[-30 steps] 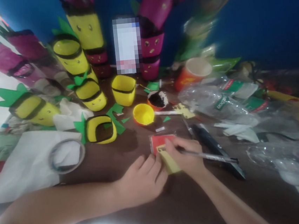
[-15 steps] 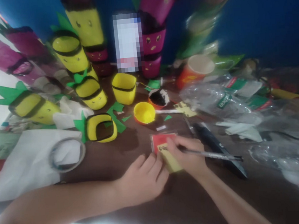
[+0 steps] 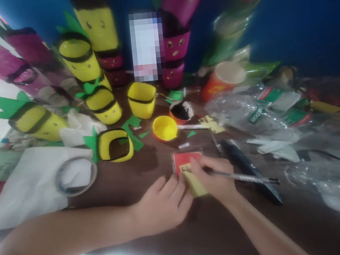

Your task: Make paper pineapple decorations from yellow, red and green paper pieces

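Observation:
My right hand (image 3: 218,175) is closed round a slim pen (image 3: 243,175) with a grey barrel and a black end. The pen slants down to the left, its tip hidden behind my fingers. Under that hand lies a small piece of yellow paper (image 3: 197,185) with dark drawn marks near its upper edge. Beneath it, a red square sheet (image 3: 182,158) shows. My left hand (image 3: 167,204) rests on the table with curled fingers, holding down the yellow paper's left edge; its thumb is hidden.
Yellow pineapple-like cups (image 3: 116,146) with green leaves stand at left and behind. A yellow cup (image 3: 164,128) and a pot of black paint (image 3: 181,111) sit ahead. A tape roll (image 3: 95,178) lies left; a dark cutter (image 3: 252,167) and crumpled clear bottles (image 3: 240,108) lie right.
Both hands stay almost where they were, the right one still on the pen over the yellow paper. The view has shifted very slightly.

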Demonstrator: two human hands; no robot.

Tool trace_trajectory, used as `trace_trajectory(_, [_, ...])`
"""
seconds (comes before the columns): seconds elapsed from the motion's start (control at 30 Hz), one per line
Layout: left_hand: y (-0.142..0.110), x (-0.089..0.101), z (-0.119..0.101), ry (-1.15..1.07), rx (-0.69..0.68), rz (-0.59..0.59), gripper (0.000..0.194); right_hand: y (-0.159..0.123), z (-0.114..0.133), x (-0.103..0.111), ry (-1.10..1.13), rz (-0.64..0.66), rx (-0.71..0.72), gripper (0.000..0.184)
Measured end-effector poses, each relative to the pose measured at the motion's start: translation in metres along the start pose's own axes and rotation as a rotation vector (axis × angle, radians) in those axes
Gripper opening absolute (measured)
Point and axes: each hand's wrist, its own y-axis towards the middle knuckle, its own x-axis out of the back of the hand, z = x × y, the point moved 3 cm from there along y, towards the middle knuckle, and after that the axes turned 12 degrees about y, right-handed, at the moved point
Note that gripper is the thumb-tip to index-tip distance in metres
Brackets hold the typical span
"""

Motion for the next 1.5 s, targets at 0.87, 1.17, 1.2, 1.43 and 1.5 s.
trace_trajectory(0.87, [-0.0006, -0.0003, -0.0011, -0.003, -0.008, 0.009, 0.022, 0.0017, 0.0015, 0.0006, -0.011, -0.003, 0.006, 0.039])
trace_trajectory(1.17, [-0.0003, 0.0003, -0.0010, -0.004, -0.003, 0.000, 0.022, 0.0011, 0.0011, 0.0004, -0.011, -0.022, 0.018, 0.039])
trace_trajectory(1.2, [-0.0004, -0.0001, -0.0011, -0.004, -0.002, 0.001, 0.022, 0.0008, 0.0013, 0.0010, -0.012, -0.031, 0.018, 0.039])
trace_trajectory(1.43, [0.0000, 0.0006, 0.0000, -0.002, -0.009, 0.008, 0.022, -0.0006, 0.0029, 0.0065, -0.044, -0.110, 0.005, 0.040])
trace_trajectory(1.5, [0.0002, 0.0016, 0.0004, -0.001, -0.006, 0.002, 0.021, -0.0001, 0.0027, 0.0056, -0.050, -0.090, 0.011, 0.040])
